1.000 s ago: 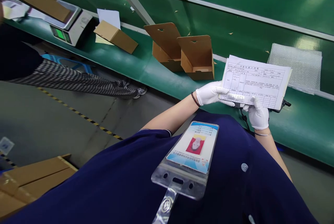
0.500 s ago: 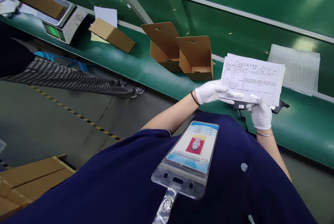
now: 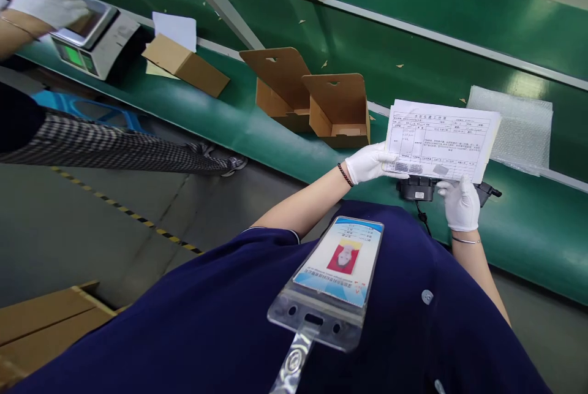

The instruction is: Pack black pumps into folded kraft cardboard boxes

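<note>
A small stack of printed forms (image 3: 438,140) is held up in front of me above the bench. My left hand (image 3: 370,162), in a white glove, grips its left edge, the fingers partly behind the paper. At the lower right, my gloved right hand (image 3: 460,204) pinches the bottom edge with the thumb near the front. Small grey stickers or labels show along the sheet's lower part. Partly hidden under the papers, a black device (image 3: 417,189) with a cable lies on the bench, close to both hands.
Two open cardboard boxes (image 3: 337,106) stand left of the papers, bubble wrap (image 3: 514,127) to the right. Farther left are a closed carton (image 3: 186,63) and a weighing scale (image 3: 94,38), where a co-worker's gloved hand (image 3: 48,5) works. The green bench (image 3: 275,149) runs across.
My right thumb has moved down off the sheet's face, uncovering a grey label. The co-worker's hand has come in over the scale, and the box there has shifted left. The view has turned slightly.
</note>
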`<state>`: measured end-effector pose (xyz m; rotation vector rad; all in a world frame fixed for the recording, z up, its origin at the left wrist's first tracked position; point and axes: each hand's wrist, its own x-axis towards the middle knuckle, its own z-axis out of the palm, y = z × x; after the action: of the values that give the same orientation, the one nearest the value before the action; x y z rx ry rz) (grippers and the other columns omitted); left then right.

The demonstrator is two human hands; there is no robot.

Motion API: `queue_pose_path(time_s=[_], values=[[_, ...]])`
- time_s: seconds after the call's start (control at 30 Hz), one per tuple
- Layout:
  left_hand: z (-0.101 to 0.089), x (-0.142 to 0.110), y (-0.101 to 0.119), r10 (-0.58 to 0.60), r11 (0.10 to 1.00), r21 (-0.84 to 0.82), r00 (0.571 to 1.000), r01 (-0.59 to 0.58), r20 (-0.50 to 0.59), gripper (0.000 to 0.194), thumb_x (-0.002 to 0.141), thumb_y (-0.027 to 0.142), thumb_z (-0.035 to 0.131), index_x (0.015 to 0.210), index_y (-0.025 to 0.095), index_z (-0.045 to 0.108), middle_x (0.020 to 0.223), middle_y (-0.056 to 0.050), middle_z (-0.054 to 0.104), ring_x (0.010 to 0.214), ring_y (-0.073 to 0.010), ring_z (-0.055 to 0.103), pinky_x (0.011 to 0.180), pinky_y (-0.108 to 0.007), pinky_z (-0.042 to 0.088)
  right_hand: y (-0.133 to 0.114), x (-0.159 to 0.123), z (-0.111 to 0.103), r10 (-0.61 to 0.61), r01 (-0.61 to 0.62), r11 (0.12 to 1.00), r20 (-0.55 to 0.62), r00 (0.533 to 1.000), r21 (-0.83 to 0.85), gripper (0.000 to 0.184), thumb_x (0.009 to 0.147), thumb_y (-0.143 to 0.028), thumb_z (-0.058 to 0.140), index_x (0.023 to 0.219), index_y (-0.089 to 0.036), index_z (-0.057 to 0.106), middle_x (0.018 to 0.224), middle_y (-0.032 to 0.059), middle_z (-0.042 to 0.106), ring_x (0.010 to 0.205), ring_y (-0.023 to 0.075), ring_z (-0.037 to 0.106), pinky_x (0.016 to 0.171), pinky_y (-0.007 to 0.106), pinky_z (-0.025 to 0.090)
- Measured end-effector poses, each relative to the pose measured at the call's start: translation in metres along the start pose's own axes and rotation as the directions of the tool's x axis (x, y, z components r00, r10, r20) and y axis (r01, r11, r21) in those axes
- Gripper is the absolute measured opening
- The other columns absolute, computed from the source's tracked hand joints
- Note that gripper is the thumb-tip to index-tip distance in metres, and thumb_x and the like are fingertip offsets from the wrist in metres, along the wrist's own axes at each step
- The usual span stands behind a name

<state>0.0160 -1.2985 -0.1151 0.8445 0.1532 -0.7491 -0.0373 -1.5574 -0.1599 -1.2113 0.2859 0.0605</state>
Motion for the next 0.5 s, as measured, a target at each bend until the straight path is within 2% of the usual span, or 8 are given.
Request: queue_pose_path(time_s=[0.1,0.2,0.27,0.33,0.4,0.5], values=[[-0.014,0.017,-0.009,-0.018,0.998,-0.054,0.998,0.015,-0.053,0.052,0.085,0.006,0.060,0.136,0.013,0.055,0.142,-0.019,0.058,0.120,-0.0357,0.064,0.107,-0.064,0.046,0.006,0.005,-0.013,0.053,-0.057,0.998,-0.124,0.991,-0.027,0.047,0.085,-0.055,0.068,0.124,-0.031,0.063,0.120,0.0039,0.068,0.093,0.0125,0.068,0.071,0.023,0.053],[-0.033,0.041,-0.020,-0.017,0.995,-0.096,0.993,0.006,-0.113,0.058,0.083,0.006,0.061,0.140,0.015,0.052,0.142,-0.018,0.059,0.117,-0.0333,0.066,0.106,-0.060,0.047,0.017,0.010,-0.030,0.100,-0.122,0.991,-0.281,0.954,-0.061,0.055,0.084,-0.055,0.067,0.132,-0.030,0.059,0.127,0.0057,0.067,0.107,0.0146,0.067,0.089,0.029,0.053],[-0.048,0.062,-0.030,-0.032,0.994,-0.106,0.985,0.014,-0.171,0.061,0.083,0.006,0.061,0.142,0.017,0.048,0.144,-0.018,0.057,0.116,-0.0312,0.066,0.104,-0.054,0.050,0.026,0.011,-0.041,0.127,-0.164,0.983,-0.344,0.931,-0.083,0.059,0.083,-0.056,0.067,0.134,-0.028,0.058,0.129,0.0074,0.066,0.110,0.0162,0.067,0.095,0.033,0.052],[-0.063,0.086,-0.042,-0.082,0.995,-0.075,0.956,0.063,-0.281,0.061,0.082,0.007,0.061,0.141,0.017,0.047,0.145,-0.018,0.056,0.115,-0.0283,0.065,0.101,-0.046,0.052,0.037,0.011,-0.051,0.152,-0.212,0.969,-0.377,0.914,-0.124,0.061,0.082,-0.057,0.067,0.133,-0.026,0.059,0.129,0.0085,0.066,0.112,0.0176,0.067,0.098,0.035,0.051],[-0.078,0.108,-0.056,-0.130,0.991,-0.023,0.907,0.131,-0.401,0.058,0.082,0.009,0.060,0.138,0.017,0.047,0.146,-0.018,0.055,0.116,-0.0257,0.064,0.098,-0.042,0.052,0.050,0.008,-0.059,0.181,-0.273,0.944,-0.401,0.898,-0.184,0.065,0.080,-0.057,0.068,0.135,-0.024,0.058,0.132,0.0093,0.065,0.116,0.0193,0.065,0.101,0.037,0.050],[-0.096,0.132,-0.074,-0.156,0.979,0.038,0.854,0.200,-0.496,0.051,0.084,0.015,0.061,0.133,0.018,0.051,0.147,-0.016,0.054,0.121,-0.0241,0.059,0.100,-0.040,0.048,0.072,-0.004,-0.068,0.250,-0.401,0.862,-0.429,0.868,-0.309,0.069,0.079,-0.053,0.067,0.138,-0.021,0.055,0.143,0.0110,0.057,0.129,0.0223,0.057,0.110,0.038,0.045]])
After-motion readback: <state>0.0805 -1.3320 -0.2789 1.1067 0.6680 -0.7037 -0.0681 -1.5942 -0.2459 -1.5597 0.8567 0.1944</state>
